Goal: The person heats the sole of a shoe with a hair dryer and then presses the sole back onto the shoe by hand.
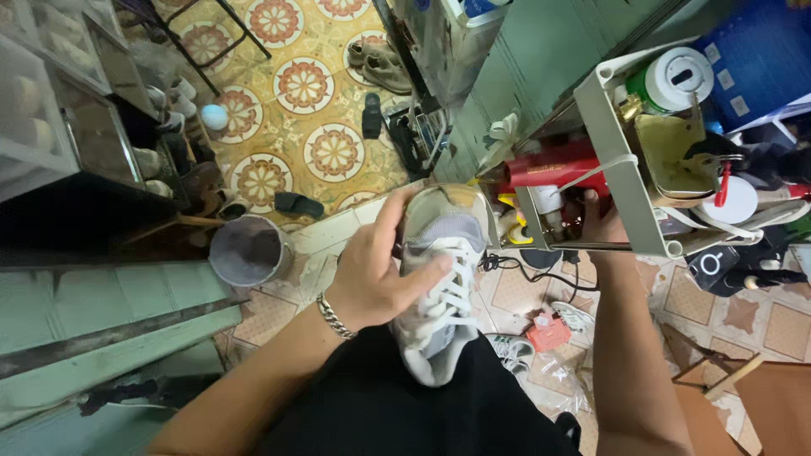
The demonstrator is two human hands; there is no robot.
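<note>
My left hand (pixel 376 274) grips a grey and white sneaker (pixel 439 283) with white laces, holding it over my lap with the toe toward me. A metal chain bracelet (pixel 335 317) sits on that wrist. My right hand (pixel 601 221) reaches into a lower shelf of a white rack (pixel 629 190); its fingers are partly hidden behind the shelf edge, so I cannot see whether it holds anything. A red container (pixel 557 165) lies on the shelf just left of that hand.
The rack holds a green-and-white jar (pixel 676 80), tools and bottles. A grey bucket (pixel 247 251) stands on the floor at left. Another sneaker (pixel 511 350), an orange item (pixel 549 331), a black cable (pixel 532 274) and several shoes (pixel 380 63) lie on the tiled floor.
</note>
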